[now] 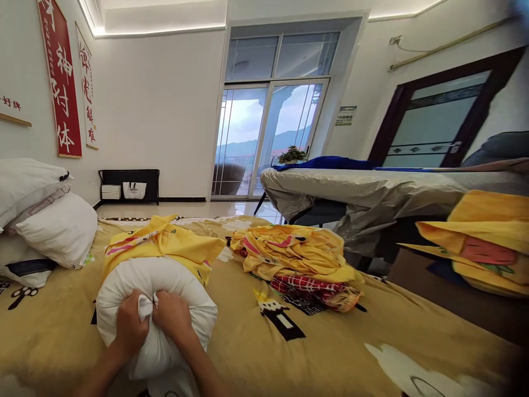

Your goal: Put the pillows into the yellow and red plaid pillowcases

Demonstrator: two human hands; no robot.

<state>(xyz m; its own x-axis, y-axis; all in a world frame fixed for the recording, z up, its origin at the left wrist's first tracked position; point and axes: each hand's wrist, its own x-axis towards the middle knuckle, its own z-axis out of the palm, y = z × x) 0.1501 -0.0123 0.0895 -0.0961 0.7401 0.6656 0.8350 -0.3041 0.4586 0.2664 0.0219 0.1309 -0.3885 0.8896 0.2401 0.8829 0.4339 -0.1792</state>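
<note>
A plump white pillow [173,281] lies on the bed in front of me, its far end inside a yellow printed pillowcase [165,245]. My left hand [133,322] is closed in a fist on the pillow, with a tuft of its white cloth poking out beside the thumb. Close by on the right, my right hand [172,314] is also closed, gripping the pillow's near side where the cloth is gathered. To the right of the pillow is a crumpled heap of yellow printed cloth [293,248], with red checked fabric [308,289] under it.
White pillows [61,226] are stacked at the left on the tan patterned bedspread [231,342]. Folded yellow cloths [491,242] rest on a brown box-like surface [421,270] at right. A plastic-covered table [372,184] stands beyond, before glass doors [243,138].
</note>
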